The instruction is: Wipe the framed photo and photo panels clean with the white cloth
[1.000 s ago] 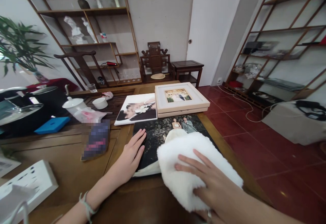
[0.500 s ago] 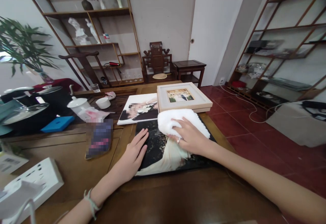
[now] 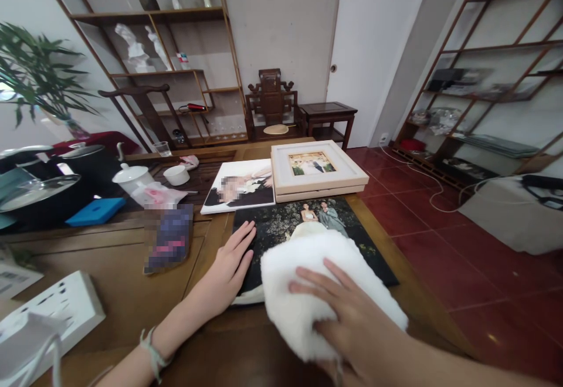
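A dark photo print (image 3: 308, 228) of a couple lies flat on the wooden table (image 3: 109, 281). My left hand (image 3: 229, 270) lies flat and open on the print's left edge, fingers together. My right hand (image 3: 347, 316) presses a fluffy white cloth (image 3: 308, 281) onto the near part of the print, fingers spread over the cloth. The cloth hides the print's lower half.
Behind the print lie a second photo print (image 3: 240, 187) and a cream framed picture (image 3: 316, 170). To the left are a blurred packet (image 3: 169, 237), a white power strip (image 3: 53, 311), a blue box (image 3: 97, 211), a white teapot (image 3: 131, 177) and pots. Red tiled floor lies to the right.
My right hand pushed the cloth to the print's far end half a second ago, then drew it back to the near end. My left hand stayed put.
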`<action>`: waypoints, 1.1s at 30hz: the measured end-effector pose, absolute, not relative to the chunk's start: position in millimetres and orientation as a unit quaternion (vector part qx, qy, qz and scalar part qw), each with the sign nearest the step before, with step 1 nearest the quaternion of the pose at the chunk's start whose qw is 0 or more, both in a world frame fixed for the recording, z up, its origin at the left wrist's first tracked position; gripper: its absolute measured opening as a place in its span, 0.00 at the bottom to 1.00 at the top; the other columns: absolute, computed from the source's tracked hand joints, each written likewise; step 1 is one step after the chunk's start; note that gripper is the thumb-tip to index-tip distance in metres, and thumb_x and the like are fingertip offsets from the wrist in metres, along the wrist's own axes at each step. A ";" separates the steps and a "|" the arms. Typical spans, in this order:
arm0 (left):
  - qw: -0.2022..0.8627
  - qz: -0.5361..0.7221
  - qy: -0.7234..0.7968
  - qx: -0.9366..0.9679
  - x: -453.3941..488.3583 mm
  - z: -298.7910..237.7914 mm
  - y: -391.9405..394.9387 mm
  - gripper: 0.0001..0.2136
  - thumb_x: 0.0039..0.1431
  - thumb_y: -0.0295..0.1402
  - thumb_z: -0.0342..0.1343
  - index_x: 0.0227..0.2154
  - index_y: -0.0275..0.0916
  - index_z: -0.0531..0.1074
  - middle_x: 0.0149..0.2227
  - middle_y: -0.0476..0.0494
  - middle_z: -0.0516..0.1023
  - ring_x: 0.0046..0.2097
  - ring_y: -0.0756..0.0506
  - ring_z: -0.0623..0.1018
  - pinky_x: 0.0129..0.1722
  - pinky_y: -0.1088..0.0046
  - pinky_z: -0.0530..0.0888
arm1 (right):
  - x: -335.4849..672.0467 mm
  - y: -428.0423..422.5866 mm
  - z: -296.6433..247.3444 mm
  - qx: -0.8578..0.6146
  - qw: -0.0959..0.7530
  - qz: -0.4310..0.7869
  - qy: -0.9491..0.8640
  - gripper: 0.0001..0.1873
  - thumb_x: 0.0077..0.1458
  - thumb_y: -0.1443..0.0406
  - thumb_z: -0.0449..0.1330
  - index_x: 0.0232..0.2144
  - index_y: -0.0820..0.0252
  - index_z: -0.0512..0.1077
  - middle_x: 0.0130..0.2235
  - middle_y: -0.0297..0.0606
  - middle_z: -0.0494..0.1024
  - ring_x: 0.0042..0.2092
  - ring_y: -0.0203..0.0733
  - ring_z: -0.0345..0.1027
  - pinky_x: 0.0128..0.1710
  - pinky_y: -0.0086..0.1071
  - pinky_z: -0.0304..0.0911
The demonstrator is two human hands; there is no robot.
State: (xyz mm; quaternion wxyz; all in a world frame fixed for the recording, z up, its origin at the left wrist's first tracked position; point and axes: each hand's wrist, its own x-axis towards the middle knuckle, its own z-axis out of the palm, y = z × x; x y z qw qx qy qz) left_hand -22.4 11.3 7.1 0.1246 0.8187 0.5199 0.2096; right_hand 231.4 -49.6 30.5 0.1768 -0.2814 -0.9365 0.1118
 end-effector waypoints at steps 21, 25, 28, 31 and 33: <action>0.136 0.216 0.517 0.817 -22.7 5.9 11.2 0.21 0.65 0.33 0.38 0.59 0.40 0.56 0.64 0.40 0.55 0.64 0.43 0.53 0.61 0.55 0.54 | 217.9 -52.4 25.3 -0.277 0.160 0.116 -0.940 0.09 0.50 0.65 0.57 0.34 0.59 0.75 0.58 0.46 0.65 0.62 0.58 0.47 0.58 0.62 0.36; 0.137 0.215 0.519 0.816 -22.6 5.0 11.5 0.21 0.65 0.33 0.38 0.59 0.39 0.56 0.64 0.41 0.54 0.64 0.42 0.53 0.61 0.55 0.54 | 217.4 -62.5 19.2 -0.267 0.178 0.095 -0.942 0.09 0.51 0.69 0.55 0.32 0.58 0.75 0.56 0.44 0.67 0.61 0.57 0.50 0.58 0.62 0.38; 0.144 0.205 0.524 0.814 -22.1 6.4 11.2 0.21 0.65 0.34 0.37 0.59 0.38 0.56 0.64 0.40 0.54 0.65 0.42 0.52 0.61 0.55 0.55 | 212.5 -44.0 30.4 -0.293 0.173 0.127 -0.932 0.11 0.52 0.63 0.56 0.37 0.60 0.74 0.56 0.48 0.66 0.61 0.56 0.49 0.58 0.61 0.39; 0.144 0.204 0.519 0.817 -21.7 7.9 10.8 0.21 0.65 0.33 0.37 0.60 0.38 0.55 0.64 0.40 0.54 0.65 0.43 0.52 0.61 0.55 0.55 | 203.2 -9.1 41.5 -0.342 0.185 0.121 -0.913 0.14 0.56 0.64 0.52 0.42 0.63 0.72 0.53 0.52 0.69 0.61 0.52 0.51 0.59 0.55 0.39; 0.139 0.212 0.515 0.819 -21.7 8.0 10.6 0.21 0.65 0.32 0.37 0.60 0.39 0.55 0.64 0.41 0.54 0.65 0.43 0.52 0.61 0.56 0.55 | 195.5 16.7 44.3 -0.360 0.185 0.103 -0.908 0.15 0.59 0.63 0.50 0.43 0.65 0.72 0.51 0.54 0.70 0.60 0.52 0.52 0.59 0.54 0.41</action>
